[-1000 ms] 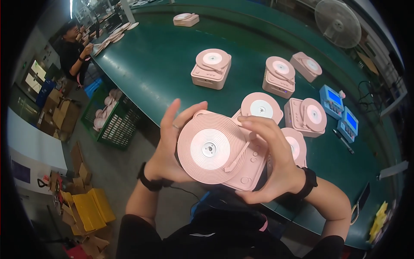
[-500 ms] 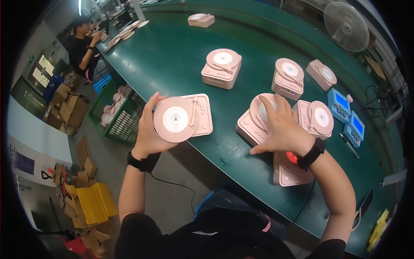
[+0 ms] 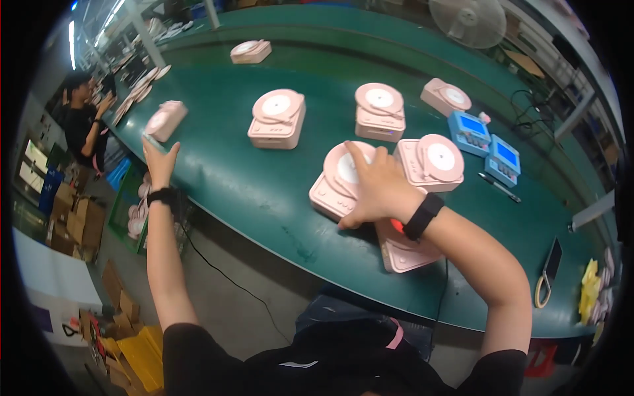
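At the far left of the green table, a pink mini record player [image 3: 166, 120] stands tilted in view, its pale disc facing left. My left hand [image 3: 160, 164] is stretched out just below it, thumb and fingers apart, the fingertips at or very near its lower end. My right hand [image 3: 382, 188] spans another pink record player [image 3: 328, 193] on the table before me, thumb at its near edge and fingers over its disc. Under my right wrist lies a further pink unit [image 3: 403, 256] with a red spot, partly hidden. Beside the hand sits one more record player [image 3: 432, 162].
More pink record players stand farther back, one at centre [image 3: 277, 119] and one to its right [image 3: 380, 111]. Blue devices with screens [image 3: 470, 132], a pen [image 3: 500, 187] and scissors [image 3: 543, 290] lie at right. A green crate [image 3: 129, 214] stands beside the table; a person [image 3: 82, 122] sits beyond.
My left hand has carried its record player away to the far left and set it on the table, its fingers now loosened. My right hand stays on its record player. The view has shifted.
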Demonstrator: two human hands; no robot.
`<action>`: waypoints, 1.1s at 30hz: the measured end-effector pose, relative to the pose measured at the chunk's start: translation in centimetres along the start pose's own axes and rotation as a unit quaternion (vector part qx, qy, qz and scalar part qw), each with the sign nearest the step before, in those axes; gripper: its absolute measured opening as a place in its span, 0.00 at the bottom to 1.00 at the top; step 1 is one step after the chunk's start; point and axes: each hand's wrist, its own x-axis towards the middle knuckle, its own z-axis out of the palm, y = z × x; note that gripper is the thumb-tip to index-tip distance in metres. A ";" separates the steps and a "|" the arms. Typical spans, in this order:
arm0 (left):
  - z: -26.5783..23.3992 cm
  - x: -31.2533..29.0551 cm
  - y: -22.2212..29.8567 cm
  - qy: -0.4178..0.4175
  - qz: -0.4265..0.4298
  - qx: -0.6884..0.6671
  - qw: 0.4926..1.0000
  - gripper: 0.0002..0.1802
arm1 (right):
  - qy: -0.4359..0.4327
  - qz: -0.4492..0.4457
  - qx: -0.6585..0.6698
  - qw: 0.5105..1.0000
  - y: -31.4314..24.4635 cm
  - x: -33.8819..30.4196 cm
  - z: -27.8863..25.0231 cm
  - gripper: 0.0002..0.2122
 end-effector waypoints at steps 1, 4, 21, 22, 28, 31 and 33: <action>-0.2 -0.1 1.0 -0.062 -0.059 -0.029 0.996 0.50 | 0.034 -0.018 0.017 0.999 0.0 -0.3 0.1 0.57; -1.7 -4.5 8.1 -0.206 0.003 -0.231 0.951 0.39 | 0.101 -0.060 0.061 0.991 -0.3 -1.1 0.3 0.53; -7.3 0.8 29.9 -0.369 0.240 -0.321 0.838 0.29 | 0.431 0.081 0.123 0.890 18.6 -20.7 -4.4 0.57; -6.4 2.4 31.4 -0.350 0.269 -0.331 0.834 0.28 | 0.436 0.102 0.115 0.887 21.5 -22.0 -4.1 0.57; 5.5 9.6 46.1 -0.379 0.313 -0.347 0.799 0.26 | 0.497 0.217 0.118 0.832 38.0 -29.6 -2.7 0.53; 14.5 6.2 54.2 -0.500 0.281 -0.250 0.780 0.34 | 0.486 0.282 0.115 0.819 44.4 -30.4 -4.2 0.51; 19.0 3.2 58.3 -0.446 0.452 -0.225 0.739 0.42 | 0.447 0.335 0.017 0.829 47.7 -30.4 -5.7 0.49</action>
